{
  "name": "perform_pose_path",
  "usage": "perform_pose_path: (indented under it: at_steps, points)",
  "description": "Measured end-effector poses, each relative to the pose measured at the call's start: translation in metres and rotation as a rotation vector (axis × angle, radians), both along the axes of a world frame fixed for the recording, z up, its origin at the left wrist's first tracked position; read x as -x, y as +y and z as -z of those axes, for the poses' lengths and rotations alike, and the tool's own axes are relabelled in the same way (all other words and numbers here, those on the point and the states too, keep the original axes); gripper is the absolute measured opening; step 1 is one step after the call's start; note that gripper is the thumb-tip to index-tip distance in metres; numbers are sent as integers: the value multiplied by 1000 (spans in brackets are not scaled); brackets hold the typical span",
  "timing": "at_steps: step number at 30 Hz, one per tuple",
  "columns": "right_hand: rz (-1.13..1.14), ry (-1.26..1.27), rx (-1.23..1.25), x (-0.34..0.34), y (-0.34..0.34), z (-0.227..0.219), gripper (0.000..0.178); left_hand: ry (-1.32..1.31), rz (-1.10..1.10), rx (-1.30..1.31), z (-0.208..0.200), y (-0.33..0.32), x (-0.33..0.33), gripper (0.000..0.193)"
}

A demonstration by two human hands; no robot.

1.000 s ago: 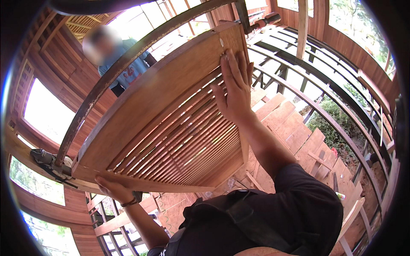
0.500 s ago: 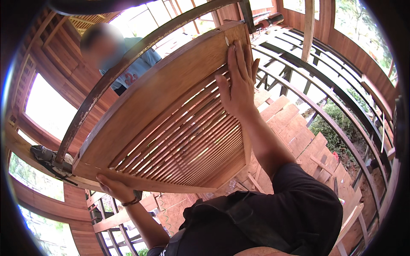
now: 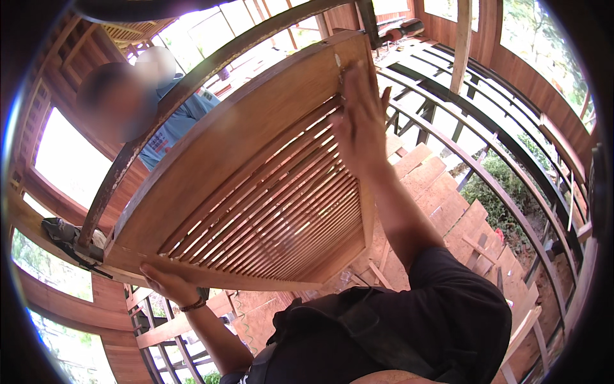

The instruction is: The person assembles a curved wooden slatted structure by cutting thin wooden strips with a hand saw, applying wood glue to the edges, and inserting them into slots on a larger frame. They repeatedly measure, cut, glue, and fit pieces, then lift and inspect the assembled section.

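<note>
A louvered wooden panel point(image 3: 224, 128) with a broad frame and many narrow slats fills the middle of the view, tilted. Along its far side runs a long rusty bar clamp point(image 3: 169, 114), its screw handle point(image 3: 405, 29) near the panel's upper right corner. At the lower left corner my left hand point(image 3: 171, 286) holds the frame, thumb on the near face and the other fingers hidden behind the wood. My right hand point(image 3: 361, 125) lies against the right side of the frame near a pale mark, fingers stretched out and slightly blurred.
A person in a blue shirt point(image 3: 171, 131) stands beyond the panel, at left. Dark cloth point(image 3: 61, 233) sits by the clamp's left end. Lower down are plywood boards point(image 3: 457, 221), curved metal rails point(image 3: 505, 192) at right, and wood-plank walls point(image 3: 73, 102) with openings.
The person beyond the panel has moved left and closer to the clamp bar. My right hand has shifted slightly on the frame, and the panel's left end sits marginally further left.
</note>
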State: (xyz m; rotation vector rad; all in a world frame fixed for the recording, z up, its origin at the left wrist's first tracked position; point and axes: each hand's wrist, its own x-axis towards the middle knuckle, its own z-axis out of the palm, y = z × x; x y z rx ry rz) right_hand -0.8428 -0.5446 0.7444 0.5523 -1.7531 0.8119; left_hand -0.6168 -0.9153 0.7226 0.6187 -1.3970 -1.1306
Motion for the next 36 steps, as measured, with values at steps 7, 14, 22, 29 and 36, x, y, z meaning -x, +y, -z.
perform_pose_path:
  at_steps: [7,14,22,29,36]
  points:
    - [-30,67,32,12,-9,-27,72,32,-2,-60,-8,16,1,65]
    - [-18,125,-11,14,-9,-30,74,52,98,-83,0,-4,-6,72]
    - [125,172,-209,41,23,-34,64,45,30,3,-7,-4,11,70]
    - [196,104,232,20,92,-57,22,-33,79,40,-10,-6,12,71]
    - [-66,-22,127,-3,40,3,13,46,108,31,-9,-1,18,65]
